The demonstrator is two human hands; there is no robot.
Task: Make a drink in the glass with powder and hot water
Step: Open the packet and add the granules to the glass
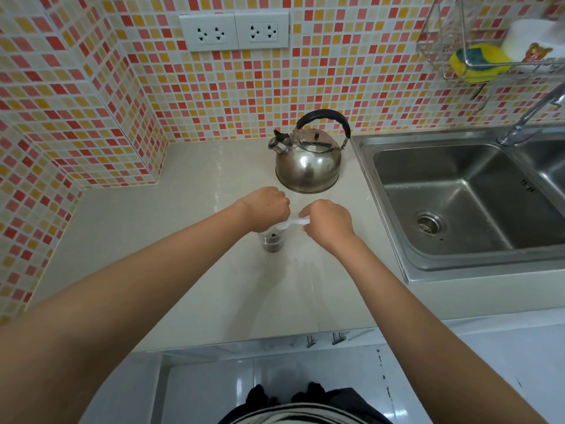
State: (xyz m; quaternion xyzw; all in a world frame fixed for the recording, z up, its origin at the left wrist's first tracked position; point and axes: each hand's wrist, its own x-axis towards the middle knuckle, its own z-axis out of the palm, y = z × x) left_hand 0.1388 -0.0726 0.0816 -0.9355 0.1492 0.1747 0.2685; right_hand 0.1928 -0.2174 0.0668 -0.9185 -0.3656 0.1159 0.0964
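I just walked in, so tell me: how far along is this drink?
Dark powder already lies in the glass. In hand: both hands, left hand and right hand, hold a white plastic spoon over its rim. Left to do: pouring hot water from the kettle, which stands untouched behind on the counter.

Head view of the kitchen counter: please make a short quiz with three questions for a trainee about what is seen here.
1. True or false: the steel kettle with the black handle stands inside the steel sink.
2. Which hands touch the thin white plastic piece over the small clear glass? A) left hand only B) right hand only C) both
3. Fill in: the yellow sponge lies in a wire ____ on the tiled wall.

Key: 1 false, it stands on the pale counter, left of the sink; 2 C; 3 rack.
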